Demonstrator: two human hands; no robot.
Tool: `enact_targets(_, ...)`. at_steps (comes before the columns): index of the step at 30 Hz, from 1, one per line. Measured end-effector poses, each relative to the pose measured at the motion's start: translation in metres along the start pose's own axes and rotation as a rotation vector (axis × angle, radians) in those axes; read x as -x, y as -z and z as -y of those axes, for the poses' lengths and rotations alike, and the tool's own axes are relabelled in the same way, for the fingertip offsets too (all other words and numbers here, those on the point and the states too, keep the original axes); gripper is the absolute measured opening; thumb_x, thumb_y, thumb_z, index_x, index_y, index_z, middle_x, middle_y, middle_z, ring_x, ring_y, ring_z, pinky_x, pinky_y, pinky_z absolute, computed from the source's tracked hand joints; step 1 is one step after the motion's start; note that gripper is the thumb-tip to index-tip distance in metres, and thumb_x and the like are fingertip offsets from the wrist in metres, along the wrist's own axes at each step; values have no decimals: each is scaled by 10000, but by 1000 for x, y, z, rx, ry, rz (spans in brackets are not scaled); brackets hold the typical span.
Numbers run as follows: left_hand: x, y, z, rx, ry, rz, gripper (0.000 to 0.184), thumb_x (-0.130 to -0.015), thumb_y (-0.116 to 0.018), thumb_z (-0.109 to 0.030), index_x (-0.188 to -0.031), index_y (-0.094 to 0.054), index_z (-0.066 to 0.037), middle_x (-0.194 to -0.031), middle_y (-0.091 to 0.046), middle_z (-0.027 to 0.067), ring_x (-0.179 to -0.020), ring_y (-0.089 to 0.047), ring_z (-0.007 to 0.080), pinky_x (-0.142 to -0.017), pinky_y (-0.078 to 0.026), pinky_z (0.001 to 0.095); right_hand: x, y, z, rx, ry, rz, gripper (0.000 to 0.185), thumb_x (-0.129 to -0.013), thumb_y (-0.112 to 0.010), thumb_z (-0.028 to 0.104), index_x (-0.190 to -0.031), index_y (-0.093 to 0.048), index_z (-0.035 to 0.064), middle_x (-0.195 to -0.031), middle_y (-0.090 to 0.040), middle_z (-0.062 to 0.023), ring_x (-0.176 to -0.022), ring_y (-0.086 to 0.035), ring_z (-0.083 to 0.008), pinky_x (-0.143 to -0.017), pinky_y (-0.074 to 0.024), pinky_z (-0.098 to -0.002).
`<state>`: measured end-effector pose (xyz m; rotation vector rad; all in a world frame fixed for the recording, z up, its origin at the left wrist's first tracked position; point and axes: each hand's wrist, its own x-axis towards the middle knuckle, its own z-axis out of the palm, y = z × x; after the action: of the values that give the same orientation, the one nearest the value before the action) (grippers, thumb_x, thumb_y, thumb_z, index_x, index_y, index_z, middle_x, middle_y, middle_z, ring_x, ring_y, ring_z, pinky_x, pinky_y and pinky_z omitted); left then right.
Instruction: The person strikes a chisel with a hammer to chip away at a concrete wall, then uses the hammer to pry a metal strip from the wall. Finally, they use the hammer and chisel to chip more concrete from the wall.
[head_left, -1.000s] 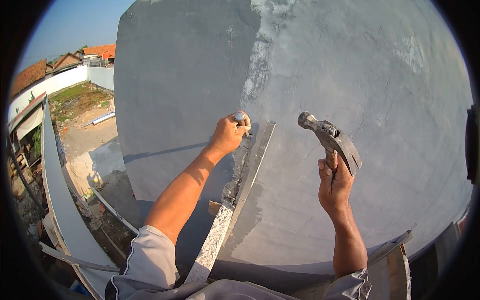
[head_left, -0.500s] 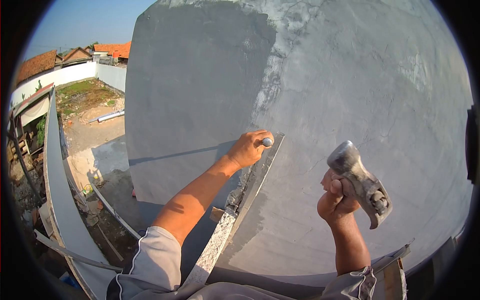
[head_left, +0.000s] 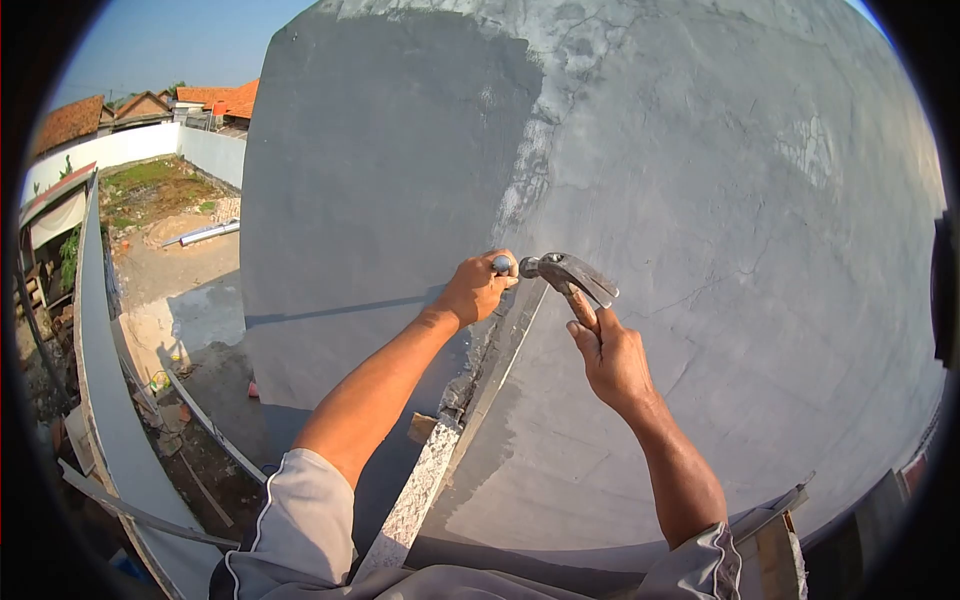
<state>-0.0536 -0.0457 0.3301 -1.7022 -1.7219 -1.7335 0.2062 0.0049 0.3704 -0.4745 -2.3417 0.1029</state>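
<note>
My left hand (head_left: 472, 292) is closed round a chisel (head_left: 501, 264), whose round metal end points toward me; its tip is hidden behind my fingers. The hand is against the grey wall (head_left: 640, 200), at the upper end of a narrow, rough-edged ledge (head_left: 497, 370). My right hand (head_left: 617, 370) grips a claw hammer (head_left: 568, 275) by its handle. The hammer's striking face is just right of the chisel's end, with a small gap seen between them, and its claw points right.
A pale, pitted beam (head_left: 418, 495) runs from the ledge down toward my body. At left, a long curved panel (head_left: 100, 370) stands above a lower yard with rubble (head_left: 180, 430). Beyond are a white boundary wall (head_left: 120, 150) and tiled roofs (head_left: 70, 125).
My right hand has swung the hammer left and up, from well right of the ledge to beside the chisel's end. The left hand still holds the chisel; the view has shifted slightly.
</note>
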Motion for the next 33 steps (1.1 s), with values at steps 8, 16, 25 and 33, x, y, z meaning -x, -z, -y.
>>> enact_targets(8,174,9,19,-96,268,-6,282,-985,-638,-270,-939,-576,0,-713,-624,184,-637,-635,336,-605,-477,424,10,-102,-74,-357,-410,71,290,-1024,-601,268,-979,-611,-19,-653,-541,-42,-580,-527,-133,-526,-458,-321)
enact_targets(16,400,-8,74,-422,944,415,876,-734,-714,-762,-1108,-640,27,-997,-721,224,-975,-714,379,-865,-552,464,-30,-171,-78,-83,62,-374,255,-1019,-565,197,-1164,-501,-2,-777,-668,-228,-714,-681,-414,-641,-521,-520)
enact_targets(25,497,-35,68,-498,996,534,1073,-665,-675,-874,-1223,-604,39,-1112,-642,288,-1028,-695,438,-861,-577,510,-23,-176,-30,-183,75,-413,305,-1015,-546,273,-1081,-564,-24,-914,-685,-323,-877,-672,-507,-724,-504,-585)
enact_targets(33,516,-36,67,-540,960,504,976,-673,-659,-876,-1036,-698,29,-1009,-688,250,-961,-720,398,-832,-586,502,-22,-182,-46,-89,-298,-10,303,-1011,-587,259,-1005,-577,-43,-841,-691,-276,-808,-669,-489,-718,-529,-507)
